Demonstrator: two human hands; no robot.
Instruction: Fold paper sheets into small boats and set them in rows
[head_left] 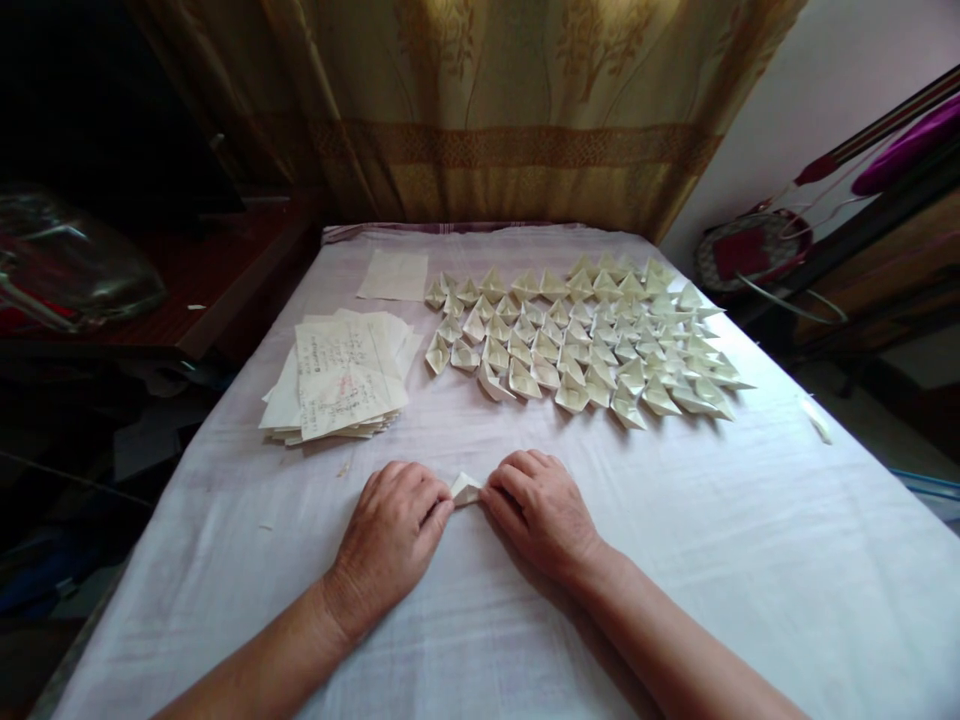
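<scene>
A small folded paper boat [466,489] lies low over the white cloth between my two hands, its pointed middle showing. My left hand [400,522] pinches its left end between thumb and fingers. At the opposite end, my right hand [538,507] grips the paper the same way. Both ends of the boat are hidden under the fingertips. Beyond my left hand is a stack of paper sheets [351,372], the top one bearing writing and a faint reddish mark. Several rows of finished paper boats [559,340] stand beyond my right hand.
A white cloth [675,600] covers the table. One loose sheet [394,275] lies behind the stack. A paper scrap [816,420] is near the right edge. Curtains [487,110] hang at the back; a dark wooden cabinet [247,270] stands at left, a bag [754,248] at right.
</scene>
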